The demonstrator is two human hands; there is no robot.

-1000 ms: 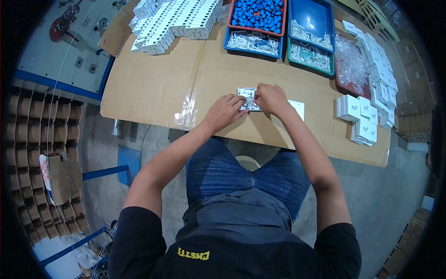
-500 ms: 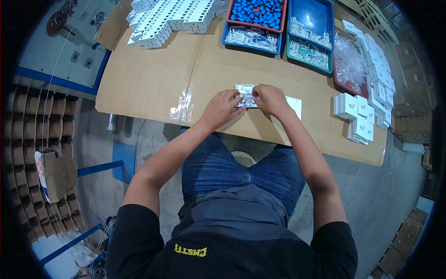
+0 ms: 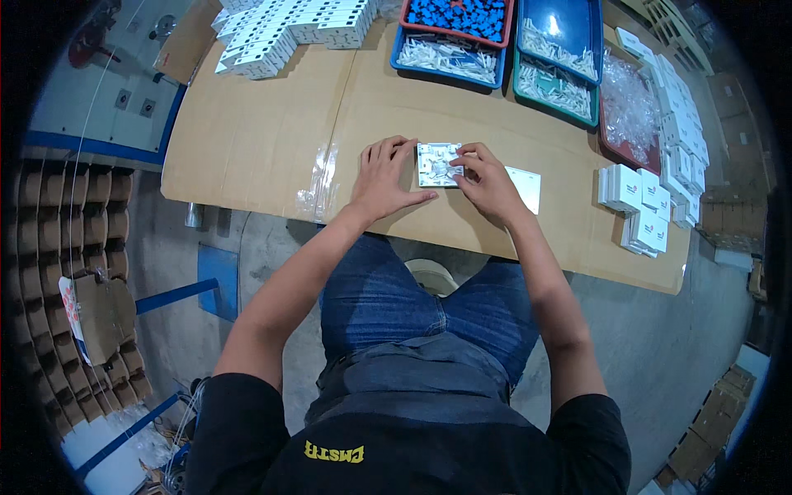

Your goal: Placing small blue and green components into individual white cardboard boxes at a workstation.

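A small, shallow white housing (image 3: 438, 167) lies open side up on the cardboard-covered table (image 3: 272, 148), with white and silvery parts inside that are too small to name. My left hand (image 3: 385, 177) rests flat at its left side, fingers stretched and the thumb pointing right below its near edge. At the housing's right edge my right hand (image 3: 488, 183) has its fingers bent together, their tips over the parts; whatever they pinch is hidden. A flat white plate (image 3: 526, 190) lies partly beneath my right wrist.
Stacked white boxes (image 3: 257, 58) fill the far left. Far right stand a red tray of blue pieces (image 3: 456, 18), a blue tray (image 3: 450, 62) and a green tray (image 3: 554, 92) of white pieces, and a dark red tray of clear bags (image 3: 629, 107). White units (image 3: 635, 198) are stacked right.
My left hand has moved left off the housing, and its fingers have straightened. My right hand has shifted slightly right and down, its fingertips still at the housing's right side.
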